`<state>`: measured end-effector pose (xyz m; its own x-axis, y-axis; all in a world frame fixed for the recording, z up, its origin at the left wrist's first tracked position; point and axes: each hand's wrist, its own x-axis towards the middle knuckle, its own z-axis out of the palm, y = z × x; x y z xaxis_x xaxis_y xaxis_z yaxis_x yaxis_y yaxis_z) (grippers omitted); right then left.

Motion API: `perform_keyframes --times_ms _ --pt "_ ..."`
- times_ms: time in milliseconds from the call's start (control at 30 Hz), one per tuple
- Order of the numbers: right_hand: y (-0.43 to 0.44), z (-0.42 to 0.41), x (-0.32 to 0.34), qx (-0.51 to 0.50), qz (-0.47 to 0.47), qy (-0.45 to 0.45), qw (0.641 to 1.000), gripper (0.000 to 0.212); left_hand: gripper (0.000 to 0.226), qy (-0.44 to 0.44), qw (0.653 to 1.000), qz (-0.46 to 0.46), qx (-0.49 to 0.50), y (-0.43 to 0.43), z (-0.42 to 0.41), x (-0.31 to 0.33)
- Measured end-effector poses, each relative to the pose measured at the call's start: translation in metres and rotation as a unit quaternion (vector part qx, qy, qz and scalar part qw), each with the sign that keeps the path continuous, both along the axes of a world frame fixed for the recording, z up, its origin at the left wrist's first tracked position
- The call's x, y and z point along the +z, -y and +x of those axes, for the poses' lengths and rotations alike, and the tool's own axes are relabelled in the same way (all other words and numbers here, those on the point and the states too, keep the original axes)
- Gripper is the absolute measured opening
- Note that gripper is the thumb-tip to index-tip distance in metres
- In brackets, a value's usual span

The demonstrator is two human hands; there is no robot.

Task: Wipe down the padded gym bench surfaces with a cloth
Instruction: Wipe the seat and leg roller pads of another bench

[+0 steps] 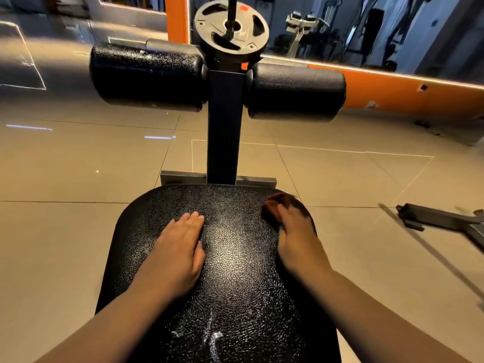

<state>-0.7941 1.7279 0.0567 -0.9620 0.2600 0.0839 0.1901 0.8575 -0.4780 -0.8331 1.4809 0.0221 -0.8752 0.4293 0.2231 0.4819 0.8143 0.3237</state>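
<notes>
A black padded bench seat (235,258) with a pebbled, cracked surface fills the lower middle. My left hand (180,247) lies flat on its left half, fingers straight and together. My right hand (296,231) grips a dark brown cloth (275,203) at the pad's right front corner; the hand and cloth are motion-blurred. Beyond the seat a dark upright post (224,127) carries two black padded rollers, one on the left (146,77) and one on the right (296,91). White scuffs mark the pad near me.
A grey weight plate (231,28) sits on a peg atop the post. Beige floor tiles (78,166) surround the bench. A metal frame foot (440,218) lies on the floor at right. An orange-trimmed mirror wall (392,90) stands behind.
</notes>
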Motion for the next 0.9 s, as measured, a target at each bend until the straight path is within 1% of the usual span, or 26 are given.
perform_keyframes --times_ms 33,100,133,167,200,267,300,333,367,433,467,500,533,600,667,700,733,833,867,900 --pt "0.006 0.011 0.000 0.048 -0.002 0.014 0.999 0.056 0.078 0.001 1.000 0.000 -0.001 0.000 0.000 0.000" --pt "-0.001 0.025 0.000 0.133 0.024 0.037 0.990 0.057 0.078 0.001 1.000 -0.001 0.000 0.000 0.001 0.001" --pt "-0.013 0.024 -0.001 0.151 0.038 0.047 0.987 0.057 0.078 0.003 1.000 -0.002 -0.001 -0.001 0.002 0.002" --pt "-0.024 0.018 -0.002 0.143 0.042 0.045 0.988 0.058 0.078 0.004 1.000 -0.002 -0.002 -0.001 0.002 0.002" --pt "-0.031 0.010 -0.005 0.111 0.030 0.029 0.993 0.057 0.075 0.004 1.000 0.001 -0.002 -0.001 0.002 0.003" --pt "-0.027 -0.006 -0.007 0.013 0.000 0.003 1.000 0.054 0.065 0.006 1.000 0.001 0.002 -0.001 0.002 0.003" --pt "-0.016 -0.010 -0.006 -0.015 0.005 0.001 1.000 0.054 0.062 0.006 1.000 0.000 0.002 -0.001 0.002 0.002" --pt "-0.003 -0.009 -0.006 -0.013 0.007 0.010 1.000 0.054 0.061 0.005 1.000 0.000 0.001 -0.001 0.002 0.003" --pt "0.009 -0.003 -0.006 0.021 0.000 0.025 0.999 0.055 0.061 0.005 1.000 0.001 0.003 -0.001 0.003 0.004" --pt "0.022 0.016 -0.002 0.128 -0.003 0.057 0.990 0.057 0.060 0.011 1.000 -0.002 0.005 -0.001 0.004 0.004" --pt "0.015 0.022 0.001 0.170 0.010 0.062 0.983 0.058 0.061 0.014 1.000 -0.002 0.004 -0.001 0.004 0.005" --pt "0.003 0.021 0.001 0.186 0.025 0.060 0.980 0.059 0.064 0.013 1.000 -0.001 0.002 -0.001 0.004 0.005" --pt "-0.012 0.016 -0.002 0.171 0.032 0.053 0.983 0.061 0.068 0.012 1.000 -0.003 0.001 -0.001 0.003 0.006" --pt "-0.035 0.000 -0.003 0.072 0.022 0.026 0.997 0.060 0.071 0.012 1.000 -0.008 0.001 -0.002 0.003 0.005" --pt "-0.034 -0.020 -0.002 -0.022 0.024 0.016 0.999 0.054 0.072 0.010 1.000 -0.010 0.004 -0.002 0.003 0.004" --pt "-0.025 -0.028 -0.001 -0.037 0.023 0.014 0.999 0.053 0.074 0.010 1.000 -0.010 0.004 -0.002 0.004 0.004" --pt "-0.014 -0.031 0.000 -0.022 0.017 0.012 1.000 0.053 0.077 0.008 1.000 -0.011 0.003 -0.002 0.004 0.003" --pt "0.013 -0.015 -0.003 0.117 -0.002 0.010 0.993 0.057 0.080 0.006 1.000 -0.021 0.004 0.000 0.003 0.003" --pt "0.011 -0.008 -0.001 0.146 0.002 0.016 0.989 0.058 0.080 0.004 1.000 -0.023 0.005 0.000 0.002 0.003" --pt "0.002 -0.007 0.000 0.153 0.016 0.023 0.988 0.059 0.079 0.002 1.000 -0.023 0.005 0.000 0.002 0.002"
